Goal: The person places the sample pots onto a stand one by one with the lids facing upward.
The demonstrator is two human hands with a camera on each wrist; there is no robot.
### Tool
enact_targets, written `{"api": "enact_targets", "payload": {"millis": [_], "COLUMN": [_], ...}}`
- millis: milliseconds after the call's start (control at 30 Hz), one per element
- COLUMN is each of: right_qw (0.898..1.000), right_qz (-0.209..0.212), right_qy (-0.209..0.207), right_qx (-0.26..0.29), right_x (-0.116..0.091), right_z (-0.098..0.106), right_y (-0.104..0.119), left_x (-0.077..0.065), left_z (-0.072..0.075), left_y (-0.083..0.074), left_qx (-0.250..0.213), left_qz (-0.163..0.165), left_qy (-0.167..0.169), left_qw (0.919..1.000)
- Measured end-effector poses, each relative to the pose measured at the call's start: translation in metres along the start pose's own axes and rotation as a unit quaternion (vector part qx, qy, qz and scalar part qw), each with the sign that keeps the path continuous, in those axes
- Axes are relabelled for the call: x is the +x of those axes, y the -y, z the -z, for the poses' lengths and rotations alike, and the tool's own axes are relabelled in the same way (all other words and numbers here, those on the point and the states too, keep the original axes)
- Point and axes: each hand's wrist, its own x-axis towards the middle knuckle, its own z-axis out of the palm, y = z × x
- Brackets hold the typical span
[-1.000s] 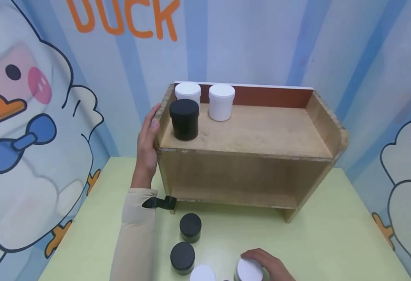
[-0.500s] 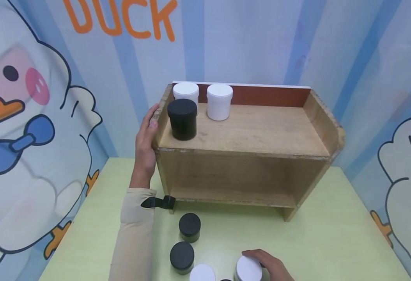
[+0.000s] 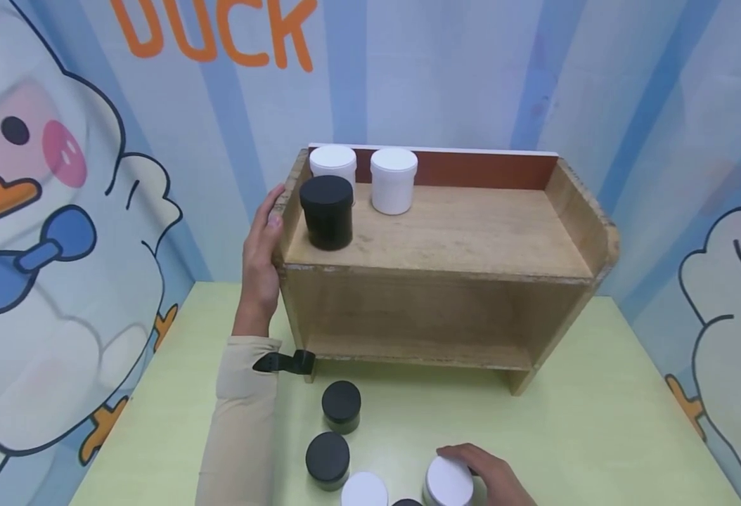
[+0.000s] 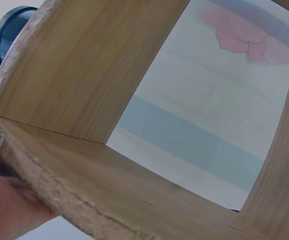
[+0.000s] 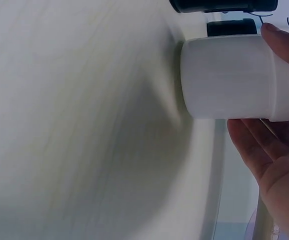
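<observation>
My right hand [image 3: 493, 474] grips a white jar [image 3: 449, 482] by its lid, thumb and fingers on opposite sides. In the right wrist view the white jar [image 5: 229, 77] has its base at or very near the tabletop. My left hand [image 3: 260, 263] rests flat along the outside of the left panel of a two-level wooden shelf [image 3: 472, 242]. The left wrist view looks into the shelf's lower compartment [image 4: 69, 70], with part of the left hand [image 4: 9, 207] outside the panel. On the upper level stand a black jar [image 3: 327, 214] and two white jars, one [image 3: 393, 183] fully visible.
Two black jars [image 3: 342, 406] stand on the pale green table [image 3: 573, 436] before the shelf. A white lid [image 3: 364, 490] and a dark round top [image 3: 407, 502] are cut off by the lower frame edge. Behind hangs a striped duck-print backdrop [image 3: 446, 84].
The head view shifts slightly. Both hands keep their places, the left on the shelf side and the right on the white jar.
</observation>
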Motion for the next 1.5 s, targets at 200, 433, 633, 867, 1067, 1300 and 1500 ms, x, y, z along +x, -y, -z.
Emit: {"api": "enact_targets", "payload": {"millis": [200,433,633,867,1067,1300,1500], "right_qw": [1.0,0.999,0.999,0.999,1.0,1.0,1.0], "right_qz": [-0.018,-0.037,-0.045,-0.049,-0.007,-0.021,-0.007], "right_qy": [0.004,0.008,0.006,0.004,-0.003,-0.003,0.0], "right_qx": [0.019,0.027,0.005,-0.018,-0.009,-0.014,-0.019], "right_x": [0.003,0.008,0.013,0.021,0.031,0.04,0.045], "right_z": [0.005,0.009,0.011,0.014,0.018,0.022,0.028], "right_y": [0.004,0.009,0.014,0.02,0.025,0.032,0.035], "left_x": [0.001,0.0,0.0,0.0,0.0,0.0,0.0], "left_z": [0.0,0.0,0.001,0.002,0.001,0.0,0.0], "left_y": [-0.001,-0.001,-0.001,-0.002,-0.001,-0.001,-0.001], "left_qx": [0.0,-0.006,-0.001,0.004,0.003,0.001,-0.002], "left_qz": [-0.001,0.001,0.001,0.001,0.001,0.002,0.005], "left_qy": [0.001,0.0,-0.002,-0.006,-0.002,0.0,-0.001], "left_qw": [1.0,1.0,1.0,1.0,1.0,1.0,1.0]}}
